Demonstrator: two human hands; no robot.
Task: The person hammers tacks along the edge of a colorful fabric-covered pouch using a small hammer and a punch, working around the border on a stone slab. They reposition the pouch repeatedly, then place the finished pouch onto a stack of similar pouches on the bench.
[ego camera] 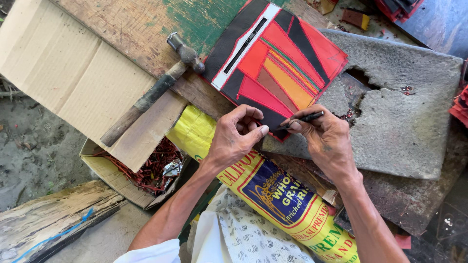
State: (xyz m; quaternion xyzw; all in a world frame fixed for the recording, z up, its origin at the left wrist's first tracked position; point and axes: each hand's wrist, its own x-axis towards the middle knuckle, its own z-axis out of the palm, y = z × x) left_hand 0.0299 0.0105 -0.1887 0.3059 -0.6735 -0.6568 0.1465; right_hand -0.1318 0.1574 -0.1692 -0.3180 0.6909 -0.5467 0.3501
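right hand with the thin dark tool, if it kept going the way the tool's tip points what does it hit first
The right hand aims the thin dark tool leftward at the patchwork piece's lower corner. Probably that corner first, then the left hand's fingertips pinching there; depth is unclear.

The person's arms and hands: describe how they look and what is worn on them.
Both forearms are bare, lean and sinewy. The left hand and right hand wear no gloves, and no rings or watch show. A small dark mark sits on the back of the right hand. A white sleeve edge shows at the left upper arm; no sleeve shows on the right.
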